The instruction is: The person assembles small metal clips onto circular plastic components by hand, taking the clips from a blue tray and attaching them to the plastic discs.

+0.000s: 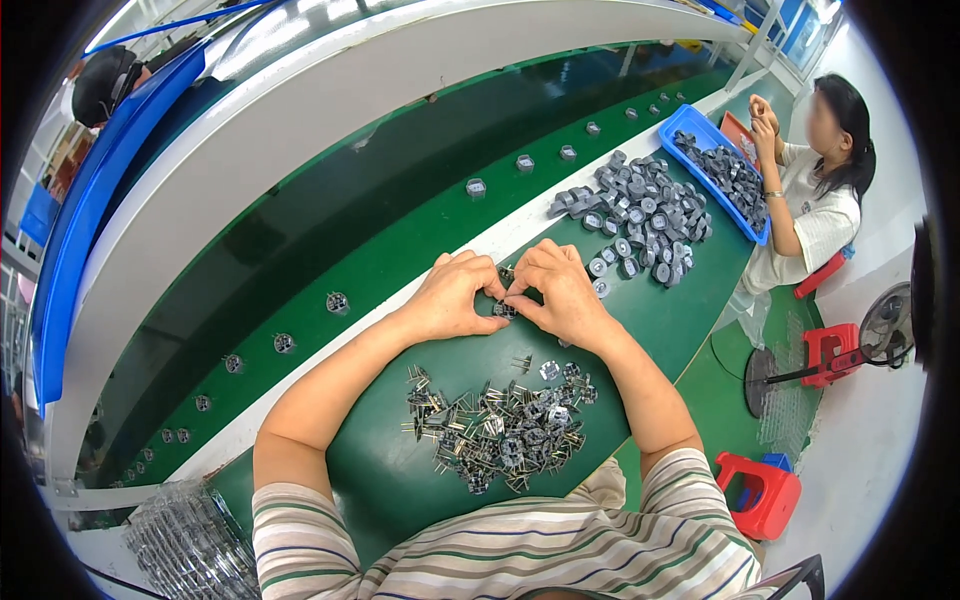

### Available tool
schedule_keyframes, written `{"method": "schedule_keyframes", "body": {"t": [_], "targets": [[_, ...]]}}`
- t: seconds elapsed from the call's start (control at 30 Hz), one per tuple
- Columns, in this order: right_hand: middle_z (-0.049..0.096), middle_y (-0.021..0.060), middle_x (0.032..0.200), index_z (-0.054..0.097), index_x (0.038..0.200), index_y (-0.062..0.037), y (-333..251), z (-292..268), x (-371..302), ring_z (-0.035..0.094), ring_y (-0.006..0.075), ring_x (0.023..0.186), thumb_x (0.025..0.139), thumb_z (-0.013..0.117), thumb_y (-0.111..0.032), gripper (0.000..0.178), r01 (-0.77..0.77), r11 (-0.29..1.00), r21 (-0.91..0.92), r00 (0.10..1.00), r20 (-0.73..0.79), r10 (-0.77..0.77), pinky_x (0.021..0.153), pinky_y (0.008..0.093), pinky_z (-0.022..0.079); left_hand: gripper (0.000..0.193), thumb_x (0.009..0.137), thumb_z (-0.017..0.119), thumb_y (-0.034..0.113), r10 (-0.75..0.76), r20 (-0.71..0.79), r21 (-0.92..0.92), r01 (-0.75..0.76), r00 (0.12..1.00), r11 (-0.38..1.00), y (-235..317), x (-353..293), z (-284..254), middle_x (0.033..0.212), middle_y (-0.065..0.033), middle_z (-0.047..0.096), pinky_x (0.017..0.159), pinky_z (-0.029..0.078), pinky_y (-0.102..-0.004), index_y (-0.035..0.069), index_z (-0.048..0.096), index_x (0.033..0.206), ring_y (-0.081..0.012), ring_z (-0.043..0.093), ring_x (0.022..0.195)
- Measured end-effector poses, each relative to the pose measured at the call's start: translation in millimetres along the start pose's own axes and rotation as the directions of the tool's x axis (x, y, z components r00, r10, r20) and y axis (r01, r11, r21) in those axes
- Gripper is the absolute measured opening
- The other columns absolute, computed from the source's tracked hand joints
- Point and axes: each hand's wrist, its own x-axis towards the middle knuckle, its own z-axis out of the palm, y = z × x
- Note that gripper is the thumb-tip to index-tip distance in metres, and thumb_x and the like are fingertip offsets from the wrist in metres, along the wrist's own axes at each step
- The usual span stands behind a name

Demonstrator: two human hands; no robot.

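My left hand (pixel 455 295) pinches a small dark plug-like part (pixel 504 311) between thumb and fingers at the table's far edge. From the other side my right hand (pixel 562 292) closes thumb and fingertips on the same part; the fingers hide much of it. Just beyond the fingertips a bit of another dark piece shows. Nearer me, between my forearms, lies a loose heap of pronged plug inserts (pixel 510 430), dark with brass-coloured pins. Grey round plug housings (pixel 640 215) are piled to the right of my right hand.
A green conveyor belt (pixel 400 255) runs past the table, carrying spaced small parts. At the far right a blue bin (pixel 688 158) holds more grey housings beside a seated co-worker (pixel 820 190). Clear trays (pixel 190 540) are stacked lower left. Red stools (pixel 765 495) and a fan (pixel 885 325) stand right.
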Motion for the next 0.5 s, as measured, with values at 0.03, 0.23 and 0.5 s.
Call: {"method": "schedule_keyframes", "body": {"t": [0.03, 0.23, 0.5], "targets": [[0.063, 0.0012, 0.094, 0.072, 0.084, -0.0089, 0, 0, 0, 0.057, 0.0223, 0.100, 0.076, 0.083, -0.011, 0.014, -0.024, 1.000, 0.017, 1.000, 0.010, 0.024, 0.089, 0.0396, 0.039, 0.034, 0.073, 0.091, 0.024, -0.009, -0.003, -0.006, 0.009, 1.000, 1.000, 1, 0, 0, 0.095, -0.0002, 0.063, 0.092, 0.040, -0.0395, 0.012, 0.064, 0.089, -0.0208, 0.060, 0.101], [0.063, 0.0012, 0.093, 0.072, 0.084, -0.0093, 5, 3, -2, 0.058, 0.0225, 0.099, 0.076, 0.084, -0.011, 0.014, -0.105, 0.992, 0.070, 0.994, 0.038, 0.103, 0.089, 0.0398, 0.039, 0.035, 0.071, 0.092, 0.026, -0.019, -0.003, 0.004, 0.019, 1.000, 1.000, 1, 2, 0, 0.094, -0.0008, 0.065, 0.092, 0.041, -0.0395, 0.011, 0.065, 0.088, -0.0211, 0.061, 0.100], [0.064, 0.0016, 0.094, 0.072, 0.084, -0.0085, -8, 4, 1, 0.059, 0.0228, 0.096, 0.075, 0.086, -0.010, 0.017, 0.066, 0.984, -0.165, 0.996, -0.054, -0.076, 0.087, 0.0399, 0.040, 0.035, 0.071, 0.092, 0.028, -0.070, 0.014, 0.004, 0.070, 0.997, 0.998, 5, 3, -3, 0.094, -0.0024, 0.067, 0.093, 0.041, -0.0401, 0.010, 0.067, 0.088, -0.0223, 0.062, 0.101]]}}
